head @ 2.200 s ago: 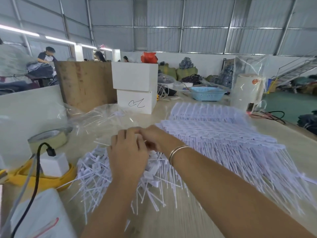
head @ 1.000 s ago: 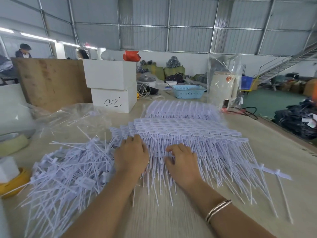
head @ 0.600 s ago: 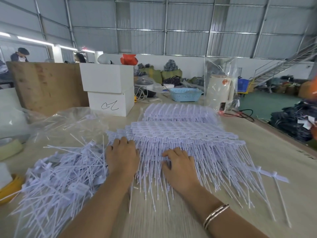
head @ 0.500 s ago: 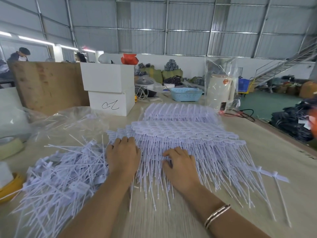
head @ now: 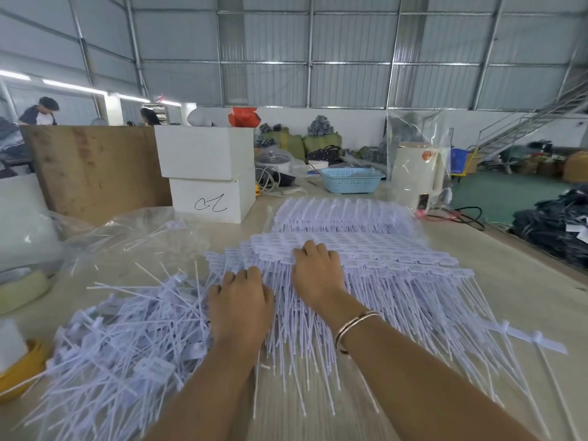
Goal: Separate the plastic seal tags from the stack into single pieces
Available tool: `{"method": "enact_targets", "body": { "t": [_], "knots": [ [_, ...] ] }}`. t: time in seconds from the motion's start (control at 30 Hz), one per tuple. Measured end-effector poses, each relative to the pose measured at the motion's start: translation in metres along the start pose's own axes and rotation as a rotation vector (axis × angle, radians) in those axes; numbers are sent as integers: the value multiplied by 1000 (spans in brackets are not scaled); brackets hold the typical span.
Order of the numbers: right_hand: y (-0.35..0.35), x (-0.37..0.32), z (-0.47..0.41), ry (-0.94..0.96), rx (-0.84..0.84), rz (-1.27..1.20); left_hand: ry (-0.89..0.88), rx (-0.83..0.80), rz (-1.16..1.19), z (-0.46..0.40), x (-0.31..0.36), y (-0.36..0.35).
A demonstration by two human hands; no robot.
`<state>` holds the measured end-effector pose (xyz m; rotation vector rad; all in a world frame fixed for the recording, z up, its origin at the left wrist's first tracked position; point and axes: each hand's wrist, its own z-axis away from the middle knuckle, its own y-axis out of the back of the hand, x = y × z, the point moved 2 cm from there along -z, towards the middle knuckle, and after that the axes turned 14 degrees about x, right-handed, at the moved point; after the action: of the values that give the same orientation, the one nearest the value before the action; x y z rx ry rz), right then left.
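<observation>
Head view: left hand [head: 239, 308] lies flat, fingers loosely extended, on the near-left edge of the stack of joined white plastic seal tags [head: 366, 268] at frame centre. Right hand [head: 316, 275] presses open-palmed on the tag heads, gripping nothing. Loose pile of separated white tags [head: 121, 338] lower left on the counter [head: 509, 281]. Risk: a hard pull drags neighbouring rows, tangling tails.

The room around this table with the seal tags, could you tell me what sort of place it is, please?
Probably a warehouse or factory packing floor: corrugated metal walls on steel framing, stuffed sacks piled along the far wall, and a long worktable heaped with plastic seal tags.
</observation>
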<state>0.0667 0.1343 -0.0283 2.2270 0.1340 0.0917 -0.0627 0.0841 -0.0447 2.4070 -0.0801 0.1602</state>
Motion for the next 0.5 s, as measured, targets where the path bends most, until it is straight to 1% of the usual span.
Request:
{"method": "enact_targets", "body": {
  "t": [0.07, 0.13, 0.23, 0.3, 0.37, 0.4, 0.47, 0.5],
  "knots": [
    [1, -4, -4, 26, 28, 76, 7, -14, 4, 0, 0, 0],
    [1, -4, -5, 36, 60, 86, 12, -27, -6, 0, -1, -1],
    [6, -1, -8, 25, 112, -5, 35, -8, 38, -1, -2, -1],
    [17, -1, -10, 41, 184, -83, 52, 59, 126, -1, -1, 1],
    [32, 0, -13, 76, 241, -156, 97, 144, 296, 0, -1, 3],
    [39, 0, -13, 101, 255, -170, 144, 169, 418, 0, 0, 5],
    [51, 3, -9, 146, 279, -160, 280, 191, 709, -2, 1, 10],
    [56, 4, -5, 162, 291, -152, 349, 172, 859, -3, 3, 12]
  ]
}}
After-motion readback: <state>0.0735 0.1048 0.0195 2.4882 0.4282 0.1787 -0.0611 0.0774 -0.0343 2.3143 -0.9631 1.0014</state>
